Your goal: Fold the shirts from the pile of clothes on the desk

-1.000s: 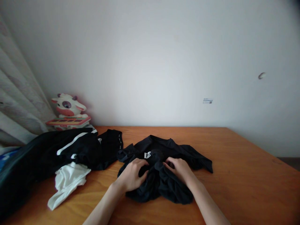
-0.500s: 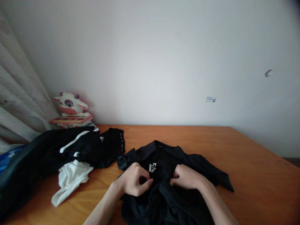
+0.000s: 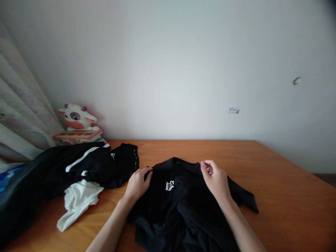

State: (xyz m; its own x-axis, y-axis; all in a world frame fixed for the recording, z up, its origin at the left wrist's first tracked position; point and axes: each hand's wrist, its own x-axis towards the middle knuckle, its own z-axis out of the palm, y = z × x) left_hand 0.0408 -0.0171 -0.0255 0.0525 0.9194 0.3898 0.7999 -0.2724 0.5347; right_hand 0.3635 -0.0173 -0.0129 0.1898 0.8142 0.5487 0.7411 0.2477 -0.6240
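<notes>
A black shirt [image 3: 160, 206] with a white lettered patch lies crumpled on the wooden table, its neckline toward the wall. My left hand [image 3: 139, 182] is closed on the shirt's left shoulder, thumb and fingers pinching the cloth. At the opposite shoulder, beside the collar, my right hand [image 3: 215, 177] pinches the fabric with its fingers curled. The right sleeve spreads out past my right hand, and the lower part of the shirt is bunched toward me. My left hand covers much of the left sleeve.
Left of the shirt lie black garments [image 3: 99, 164] with white stripes and a small white cloth [image 3: 81, 196]. A cow-shaped toy keyboard [image 3: 78, 124] stands at the back left near a curtain [image 3: 21, 98]. The wooden table [image 3: 275, 189] meets a pale wall.
Both hands have moved from the middle of the shirt outward and up to its shoulders. The cloth between them is spread a little flatter near the top.
</notes>
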